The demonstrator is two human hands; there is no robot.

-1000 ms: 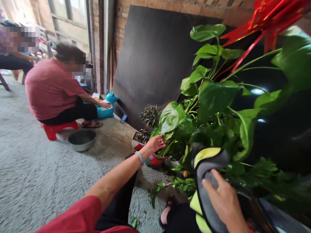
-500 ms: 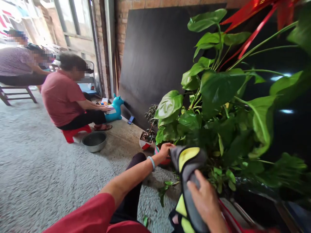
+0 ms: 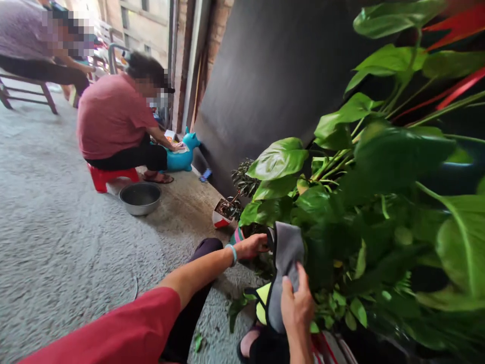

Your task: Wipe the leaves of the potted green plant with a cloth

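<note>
A grey and yellow cloth [image 3: 288, 246] with black edging hangs in folds between my two hands, in front of the large leafy plant. My left hand [image 3: 253, 246], with a pale bracelet at the wrist, is closed on the cloth's upper left edge; its fingertips are partly hidden. Lower down, my right hand [image 3: 297, 303] grips the grey side between thumb and fingers. Broad green leaves [image 3: 278, 157] of the plant rise just beyond the cloth. A striped pot [image 3: 237, 236] stands behind my left wrist.
A small potted plant [image 3: 223, 215] is beside the black board [image 3: 257, 76]. To the left, a metal basin [image 3: 140, 198] rests on the concrete floor. A person in a red shirt [image 3: 113, 119] sits on a red stool [image 3: 99, 178], hands on a blue animal figure [image 3: 182, 157].
The view has swung right and down. The cloth has turned so that more of its grey side faces me, and my right hand has shifted left in the view along with it.
</note>
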